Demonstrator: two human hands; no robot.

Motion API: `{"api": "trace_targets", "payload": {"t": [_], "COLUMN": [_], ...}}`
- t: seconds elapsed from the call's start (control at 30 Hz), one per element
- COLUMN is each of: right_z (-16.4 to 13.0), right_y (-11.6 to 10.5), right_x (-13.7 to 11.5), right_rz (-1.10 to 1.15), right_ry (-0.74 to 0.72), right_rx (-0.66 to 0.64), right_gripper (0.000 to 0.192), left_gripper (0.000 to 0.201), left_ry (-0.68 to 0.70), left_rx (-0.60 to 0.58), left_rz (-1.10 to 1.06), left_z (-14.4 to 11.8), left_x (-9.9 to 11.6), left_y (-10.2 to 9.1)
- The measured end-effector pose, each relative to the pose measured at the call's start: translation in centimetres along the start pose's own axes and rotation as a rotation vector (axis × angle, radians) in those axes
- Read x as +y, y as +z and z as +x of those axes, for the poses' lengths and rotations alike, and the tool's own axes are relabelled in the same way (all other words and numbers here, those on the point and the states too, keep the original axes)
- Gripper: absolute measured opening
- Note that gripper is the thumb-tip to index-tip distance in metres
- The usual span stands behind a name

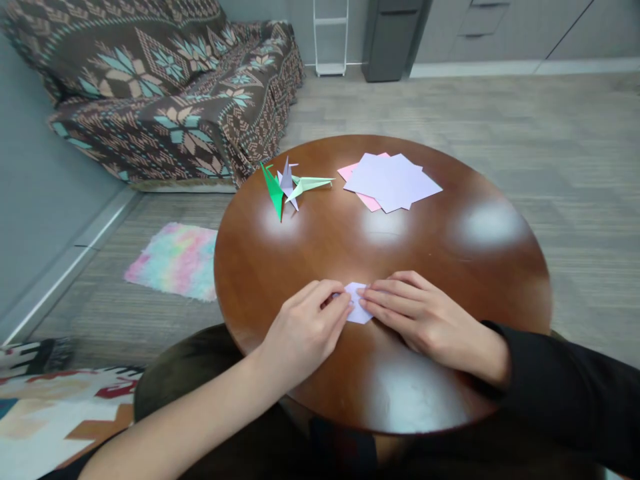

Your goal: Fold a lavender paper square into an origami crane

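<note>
A small folded piece of pale lilac paper (358, 308) lies flat on the round brown wooden table (450, 267), near its front edge. My left hand (305, 327) presses on the paper's left side with bent fingertips. My right hand (425, 319) lies flat over its right side, fingers pointing left. Most of the paper is hidden under both hands. The two sets of fingertips nearly meet over it.
Three folded paper cranes (287, 183), green, lilac and light green, sit at the table's far left. A loose stack of lilac and pink paper sheets (390, 181) lies at the far middle. A patterned sofa (165, 87) and a pastel rug (175, 260) are to the left.
</note>
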State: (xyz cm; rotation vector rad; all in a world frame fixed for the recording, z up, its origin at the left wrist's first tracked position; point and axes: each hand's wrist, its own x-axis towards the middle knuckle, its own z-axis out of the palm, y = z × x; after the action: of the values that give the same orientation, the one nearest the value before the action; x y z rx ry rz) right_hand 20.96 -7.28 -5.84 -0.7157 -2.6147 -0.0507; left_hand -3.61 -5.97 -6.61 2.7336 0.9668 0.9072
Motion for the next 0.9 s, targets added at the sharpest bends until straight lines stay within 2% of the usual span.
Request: {"api": "trace_targets", "payload": {"t": [0.37, 0.9], "right_z": [0.2, 0.14], "right_y": [0.17, 0.68], "right_x": [-0.09, -0.17], "right_rz": [0.011, 0.033], "right_ry": [0.072, 0.102], "right_rx": [-0.075, -0.076], "right_gripper": [0.033, 0.034], "left_gripper": [0.012, 0.02], "left_ry": [0.016, 0.021], "left_rx": [-0.013, -0.027], "left_rz": [0.072, 0.061], "left_z": [0.09, -0.02], "left_x": [0.38, 0.24], "left_y": [-0.18, -0.29]}}
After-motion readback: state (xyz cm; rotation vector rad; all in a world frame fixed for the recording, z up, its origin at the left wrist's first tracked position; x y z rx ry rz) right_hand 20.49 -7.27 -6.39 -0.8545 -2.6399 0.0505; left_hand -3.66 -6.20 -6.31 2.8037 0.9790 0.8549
